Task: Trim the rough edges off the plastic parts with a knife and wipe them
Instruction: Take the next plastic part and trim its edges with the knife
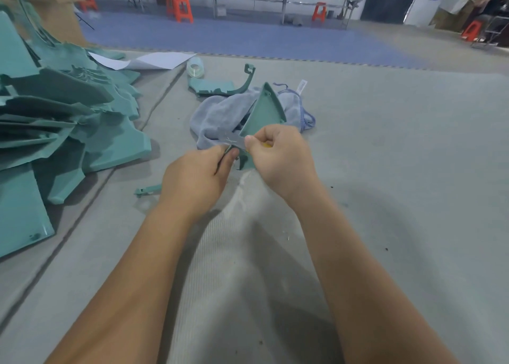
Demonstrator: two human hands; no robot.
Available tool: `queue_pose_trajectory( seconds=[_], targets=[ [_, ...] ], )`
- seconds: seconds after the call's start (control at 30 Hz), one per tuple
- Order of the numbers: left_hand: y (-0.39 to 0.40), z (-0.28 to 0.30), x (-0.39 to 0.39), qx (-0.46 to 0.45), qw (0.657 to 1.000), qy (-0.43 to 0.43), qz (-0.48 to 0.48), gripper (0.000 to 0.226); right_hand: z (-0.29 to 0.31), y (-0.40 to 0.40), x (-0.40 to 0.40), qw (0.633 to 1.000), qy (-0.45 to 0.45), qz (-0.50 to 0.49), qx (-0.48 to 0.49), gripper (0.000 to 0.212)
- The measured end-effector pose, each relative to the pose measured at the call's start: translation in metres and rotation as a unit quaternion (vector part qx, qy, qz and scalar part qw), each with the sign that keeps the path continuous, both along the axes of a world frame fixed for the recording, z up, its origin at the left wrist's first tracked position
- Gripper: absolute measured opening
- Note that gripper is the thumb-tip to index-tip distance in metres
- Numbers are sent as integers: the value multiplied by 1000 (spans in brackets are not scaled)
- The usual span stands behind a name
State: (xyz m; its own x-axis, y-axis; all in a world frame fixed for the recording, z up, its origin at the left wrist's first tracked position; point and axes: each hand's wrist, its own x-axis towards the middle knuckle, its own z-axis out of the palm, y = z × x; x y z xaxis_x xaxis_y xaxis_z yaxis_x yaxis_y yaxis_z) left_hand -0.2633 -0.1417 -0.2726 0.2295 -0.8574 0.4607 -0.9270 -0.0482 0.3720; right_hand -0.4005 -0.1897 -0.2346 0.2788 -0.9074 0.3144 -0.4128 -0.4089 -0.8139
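Note:
A teal triangular plastic part [264, 113] stands tilted in the middle of the grey mat, its tip pointing away from me. My left hand [196, 178] grips its near lower edge. My right hand [281, 157] holds a knife with a yellow handle; the grey blade [234, 140] lies across the part's lower corner, thumb pressed near the blade. Behind the part lies a crumpled light-blue cloth [220, 113]. White shavings [238, 198] are scattered on the mat below my hands.
A big heap of teal plastic parts [63, 121] fills the left side. A curved teal part [220, 86], a tape roll [195, 67] and white paper [154, 60] lie beyond the cloth. A small teal offcut [147, 190] sits left of my wrist. Orange stools [180, 7] stand far back.

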Motion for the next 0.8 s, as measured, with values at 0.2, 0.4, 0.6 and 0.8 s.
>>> queue_pose_trajectory(
  seconds=[0.2,0.4,0.6,0.8],
  targets=[
    [0,2,-6,-40,999,-23,-10,36,5,-1,-3,999,10,-42,-29,31],
    [1,3,-9,-40,999,-34,-3,37,5,2,-1,996,24,-62,-65,27],
    [4,3,-14,-41,997,-68,-11,37,13,-21,-26,982,-43,-161,-90,33],
    [2,0,-8,-27,998,-50,-3,37,13,-20,-31,978,-129,-148,-75,31]
  ],
)
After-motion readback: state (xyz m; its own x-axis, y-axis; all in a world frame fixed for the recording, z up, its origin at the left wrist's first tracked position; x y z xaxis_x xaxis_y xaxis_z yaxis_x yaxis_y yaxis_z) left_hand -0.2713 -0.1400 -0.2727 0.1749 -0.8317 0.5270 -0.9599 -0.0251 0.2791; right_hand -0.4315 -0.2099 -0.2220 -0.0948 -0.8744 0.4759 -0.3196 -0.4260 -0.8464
